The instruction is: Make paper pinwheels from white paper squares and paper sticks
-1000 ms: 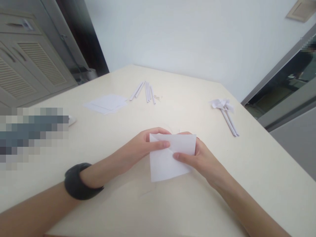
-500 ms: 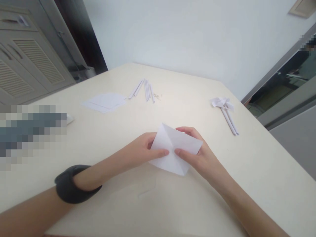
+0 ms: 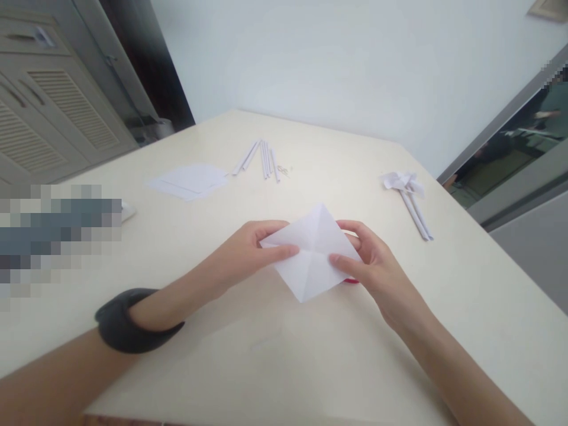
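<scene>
A square white sheet of paper (image 3: 313,236) with crossing creases is held up above the table, one corner pointing away from me. My left hand (image 3: 261,242) pinches its left corner, thumb on top and fingers underneath. On the right side, my right hand (image 3: 368,254) grips the sheet the same way, its thumb lying on the upper face. Part of a red object (image 3: 352,281) shows beneath the paper by my right hand; the rest of it is hidden.
Several rolled paper sticks (image 3: 265,160) lie at the back, beside small thin bits (image 3: 283,171). Flat white sheets (image 3: 190,180) lie to their left. Two paper pinwheels (image 3: 406,183), or similar folded shapes on sticks, rest at the right. A wall borders the table (image 3: 310,367) behind.
The paper has turned, so its corners now point toward and away from me. Both hands have moved slightly away from me, still holding it. The red object has come into sight.
</scene>
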A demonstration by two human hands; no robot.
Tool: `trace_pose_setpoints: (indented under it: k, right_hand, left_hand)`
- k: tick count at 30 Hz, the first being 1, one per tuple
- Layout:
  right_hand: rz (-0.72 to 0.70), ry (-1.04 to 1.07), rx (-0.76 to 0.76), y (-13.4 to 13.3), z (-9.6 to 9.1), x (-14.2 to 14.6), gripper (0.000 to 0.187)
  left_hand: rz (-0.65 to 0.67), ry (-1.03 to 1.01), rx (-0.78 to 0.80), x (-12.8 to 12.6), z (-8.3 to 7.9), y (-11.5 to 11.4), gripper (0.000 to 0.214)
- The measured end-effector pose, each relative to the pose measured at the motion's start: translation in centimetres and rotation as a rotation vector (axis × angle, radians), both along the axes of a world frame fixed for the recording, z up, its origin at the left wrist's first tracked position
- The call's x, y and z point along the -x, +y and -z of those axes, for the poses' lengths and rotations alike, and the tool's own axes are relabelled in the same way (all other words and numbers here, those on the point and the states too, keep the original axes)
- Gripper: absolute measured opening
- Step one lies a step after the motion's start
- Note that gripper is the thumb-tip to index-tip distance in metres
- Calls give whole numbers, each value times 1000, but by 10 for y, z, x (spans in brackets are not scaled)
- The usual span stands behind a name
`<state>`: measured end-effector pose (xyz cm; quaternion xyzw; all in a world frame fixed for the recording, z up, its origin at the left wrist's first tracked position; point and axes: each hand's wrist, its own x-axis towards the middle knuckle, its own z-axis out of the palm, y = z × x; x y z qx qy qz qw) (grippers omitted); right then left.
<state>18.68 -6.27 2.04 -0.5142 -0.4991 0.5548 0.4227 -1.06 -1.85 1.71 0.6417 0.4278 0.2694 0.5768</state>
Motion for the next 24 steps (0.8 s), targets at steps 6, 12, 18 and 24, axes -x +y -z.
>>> trace_pose_setpoints:
  k: [6, 12, 18, 24]
  right_hand:
    - [15, -19, -37, -2, 12, 2, 42]
    - [22, 48, -47, -2, 17, 5, 42]
    - [-50, 177, -18, -2, 12, 6, 37]
    - [-32, 160, -19, -1, 7, 5, 38]
  left_hand:
    - [-34, -70, 6, -6, 3, -3, 24]
    - [-65, -106, 99, -8, 7, -3, 34]
    - [-28, -221, 145, -4, 13, -2, 33]
    - [-13, -197, 155, -1, 17, 0, 36]
